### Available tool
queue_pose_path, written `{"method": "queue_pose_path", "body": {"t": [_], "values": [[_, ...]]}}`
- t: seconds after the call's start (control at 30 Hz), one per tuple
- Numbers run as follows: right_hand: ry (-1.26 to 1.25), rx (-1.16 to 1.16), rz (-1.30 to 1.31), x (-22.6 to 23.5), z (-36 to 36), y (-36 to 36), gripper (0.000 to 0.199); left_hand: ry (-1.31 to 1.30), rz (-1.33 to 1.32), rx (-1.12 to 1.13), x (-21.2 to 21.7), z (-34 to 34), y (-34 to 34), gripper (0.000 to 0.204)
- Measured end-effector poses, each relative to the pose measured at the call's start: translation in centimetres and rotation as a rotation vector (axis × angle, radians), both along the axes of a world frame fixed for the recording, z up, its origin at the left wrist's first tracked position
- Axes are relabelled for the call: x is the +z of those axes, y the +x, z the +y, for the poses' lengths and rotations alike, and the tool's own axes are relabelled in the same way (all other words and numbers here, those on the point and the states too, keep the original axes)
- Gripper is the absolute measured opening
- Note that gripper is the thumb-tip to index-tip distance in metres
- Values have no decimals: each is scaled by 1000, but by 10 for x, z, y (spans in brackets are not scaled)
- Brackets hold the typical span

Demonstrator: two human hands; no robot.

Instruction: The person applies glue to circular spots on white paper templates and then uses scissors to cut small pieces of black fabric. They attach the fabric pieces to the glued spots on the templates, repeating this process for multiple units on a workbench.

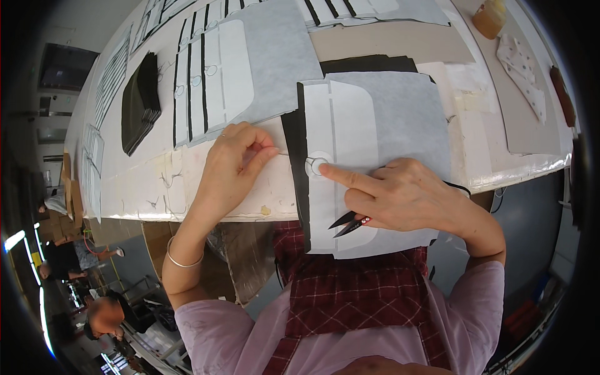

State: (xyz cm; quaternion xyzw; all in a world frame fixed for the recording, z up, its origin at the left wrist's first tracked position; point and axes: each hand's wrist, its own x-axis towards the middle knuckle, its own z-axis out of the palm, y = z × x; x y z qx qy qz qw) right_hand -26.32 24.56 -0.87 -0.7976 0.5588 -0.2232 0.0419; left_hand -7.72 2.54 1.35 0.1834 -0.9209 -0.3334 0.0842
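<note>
In front of me lies a stack of pale grey-white sheet panels point(409, 119) with a black strip point(302, 187) down the left side; it overhangs the table's near edge. My right hand point(400, 197) rests on it, the index fingertip pressing a small round clear-white disc point(314, 164). Small thread snips point(350, 223) with black blades stick out below that hand's curled fingers, pointing left. Left of the stack, my left hand point(237, 159) is closed in a pinch. From its fingertips a thin thread point(284, 154) runs toward the disc.
More panels with black strips and round discs point(215, 75) lie at the far left. A stack of black pieces point(140, 106) sits beyond my left hand. Loose threads point(169, 178) dot the white table point(244, 209). A bottle of amber liquid point(489, 19) and a spotted cloth point(522, 75) are at the far right.
</note>
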Motion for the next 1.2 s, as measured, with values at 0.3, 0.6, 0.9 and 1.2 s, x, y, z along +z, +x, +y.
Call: {"method": "queue_pose_path", "body": {"t": [0.3,0.6,0.9,1.2], "values": [[54,-2,-4,7,0,-2,24,-108,35,-337,-7,-13,-17,19],[299,-167,-176,39,-45,-36,41,87,177,-314,-19,-14,-20,14],[526,-8,-116,36,-98,-46,50,104,177,-294,-23,-12,-19,13],[624,27,-157,37,-107,-47,50,103,167,-269,-23,-13,-19,10]]}}
